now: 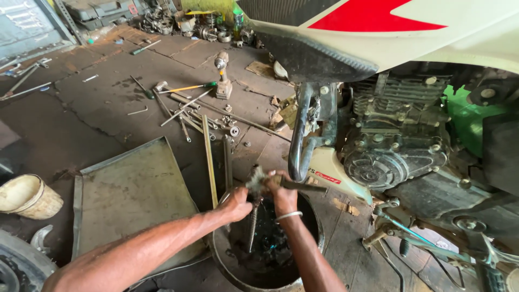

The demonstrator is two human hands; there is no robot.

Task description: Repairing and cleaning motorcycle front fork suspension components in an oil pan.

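Both my hands work over a round metal basin (221, 254) of dark oily liquid. My left hand (236, 204) is closed around a greasy threaded rod with a spring (253, 219) that stands upright over the basin. My right hand (283, 194), with a metal bangle on the wrist, grips a dark flat tool (303, 186) at the rod's top fitting (255, 178). A motorcycle engine (397, 135) and its black crash guard (298, 146) stand just right of my hands.
A flat metal tray (130, 194) lies left of the basin. Screwdrivers, rods and sockets (189, 108) are scattered on the oily floor behind, with a cordless driver (222, 75). A cream bucket (27, 196) sits far left. The motorcycle footpeg and kickstand (400, 238) are on the right.
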